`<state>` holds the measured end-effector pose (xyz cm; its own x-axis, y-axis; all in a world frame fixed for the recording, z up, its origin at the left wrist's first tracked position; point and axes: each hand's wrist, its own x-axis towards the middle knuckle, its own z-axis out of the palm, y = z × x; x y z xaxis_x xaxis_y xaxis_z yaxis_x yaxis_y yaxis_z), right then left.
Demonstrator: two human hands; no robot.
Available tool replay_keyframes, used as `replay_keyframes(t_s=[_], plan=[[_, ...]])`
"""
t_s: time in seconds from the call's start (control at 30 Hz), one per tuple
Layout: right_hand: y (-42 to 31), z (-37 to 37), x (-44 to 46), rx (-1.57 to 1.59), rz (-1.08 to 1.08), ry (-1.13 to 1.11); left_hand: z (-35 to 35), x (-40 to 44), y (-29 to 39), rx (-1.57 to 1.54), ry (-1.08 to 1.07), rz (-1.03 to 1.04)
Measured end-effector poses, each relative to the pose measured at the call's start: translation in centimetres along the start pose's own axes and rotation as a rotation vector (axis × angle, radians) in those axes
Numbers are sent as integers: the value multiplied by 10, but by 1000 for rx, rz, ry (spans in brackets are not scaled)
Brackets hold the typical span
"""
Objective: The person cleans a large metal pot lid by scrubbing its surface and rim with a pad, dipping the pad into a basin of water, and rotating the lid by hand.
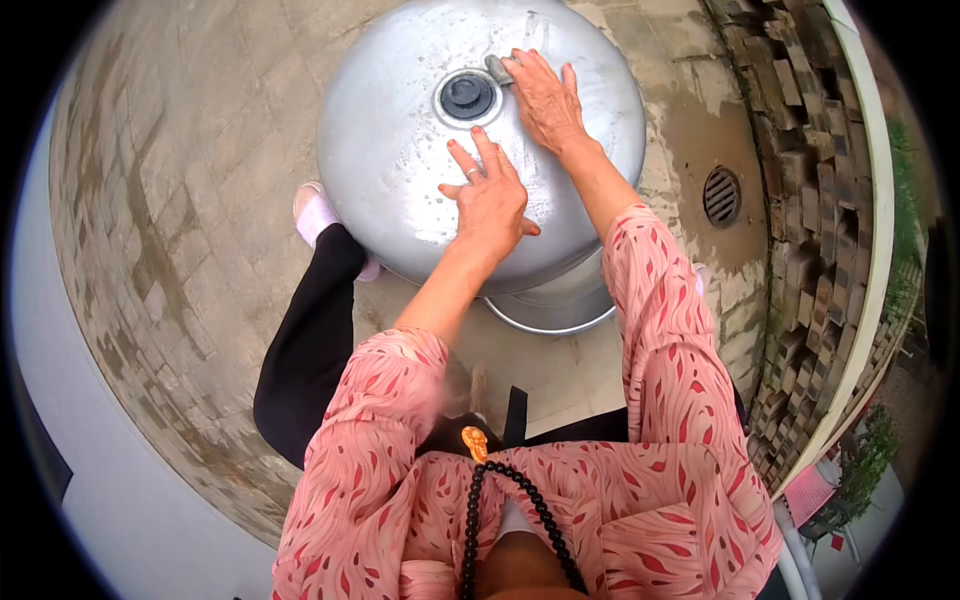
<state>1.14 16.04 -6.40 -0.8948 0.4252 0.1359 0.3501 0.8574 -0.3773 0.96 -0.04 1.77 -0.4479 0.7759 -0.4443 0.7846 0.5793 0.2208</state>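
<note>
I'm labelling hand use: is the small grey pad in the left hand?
No, the grey pad is at the fingertips of the right hand, while the left hand is spread near the black knob.

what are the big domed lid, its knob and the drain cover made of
The lid looks like aluminum or steel, silvery with satin glare. Its knob seems hard plastic, black and smooth. The drain cover is probably metal, perhaps iron, given its slotted bars.
</note>
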Motion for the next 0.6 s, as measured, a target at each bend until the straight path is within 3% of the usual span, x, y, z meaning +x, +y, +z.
replay_keyframes(t_s=[0.1, 0.2, 0.3, 0.4, 0.47, 0.53, 0.6], plan=[[43, 0, 31, -74, 95, -63, -2, -3, 0, -10, -8, -3], [107, -25, 1, -41, 393, 24, -3, -3, 1, 6, -5, -1], [87, -26, -58, -66, 238, 152, -5, -3, 3, 24, -8, -10], [4, -44, -108, -13, 53, 53, -1, -3, 3, 32, 6, -13], [-6, -48, -125, 29, -73, -28, 0, -3, 3, 29, 15, -9], [25, -61, -104, -19, -75, -68, 1, -5, 1, 20, 42, 4], [72, -47, -73, -38, 178, 41, 1, -5, 2, 51, 38, 6]])
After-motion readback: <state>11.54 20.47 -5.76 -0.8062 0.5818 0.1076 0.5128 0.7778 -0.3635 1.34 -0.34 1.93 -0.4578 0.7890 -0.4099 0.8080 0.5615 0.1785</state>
